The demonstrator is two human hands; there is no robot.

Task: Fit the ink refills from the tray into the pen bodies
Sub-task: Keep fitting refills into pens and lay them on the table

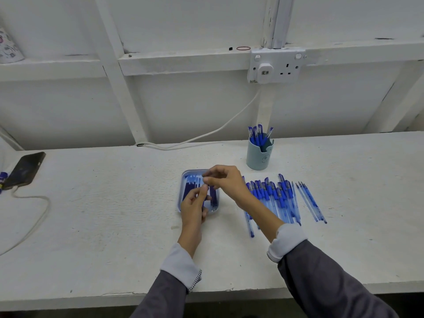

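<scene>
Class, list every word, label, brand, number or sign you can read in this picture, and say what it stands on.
No text here can be read.
Wall socket: any markings too small.
Pen cup: faint embossed mark, no letters.
Pens on the table: barrel print too small.
Patterned object, top left: doodles, blurred.
Thin blue piece, pinched by left hand and right hand: nothing legible.

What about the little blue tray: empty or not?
Not empty. The tray holds several dark blue refills lying side by side; the left hand and right hand hide part of it.
</scene>
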